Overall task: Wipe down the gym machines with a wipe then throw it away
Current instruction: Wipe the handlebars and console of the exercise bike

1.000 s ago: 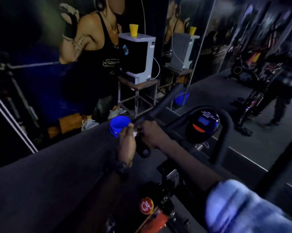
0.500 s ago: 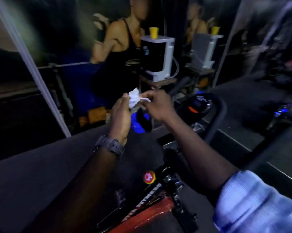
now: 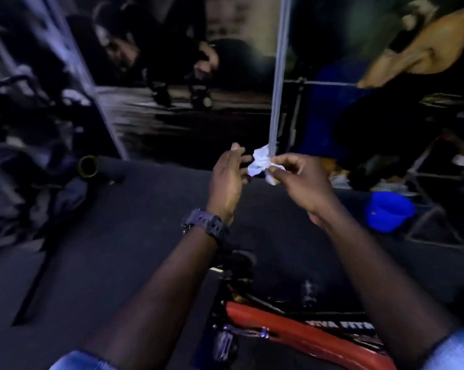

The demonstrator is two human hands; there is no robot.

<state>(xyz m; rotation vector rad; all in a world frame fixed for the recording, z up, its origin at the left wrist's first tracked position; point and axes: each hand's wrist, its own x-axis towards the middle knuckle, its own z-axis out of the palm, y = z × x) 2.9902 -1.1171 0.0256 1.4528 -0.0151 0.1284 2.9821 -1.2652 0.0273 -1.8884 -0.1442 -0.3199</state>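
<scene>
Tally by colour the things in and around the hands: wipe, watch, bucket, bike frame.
White: 1, the crumpled wipe pinched in the right hand
Dark: 1, the wristwatch by the left hand
Blue: 1, the bucket
Red: 1, the bike frame
Total: 4

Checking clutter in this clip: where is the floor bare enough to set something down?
Bare dark floor runs between the black roller at left and the red bike frame. Crowded at right, around the blue bucket and metal stand legs. The right hand pinches the wipe.
</scene>
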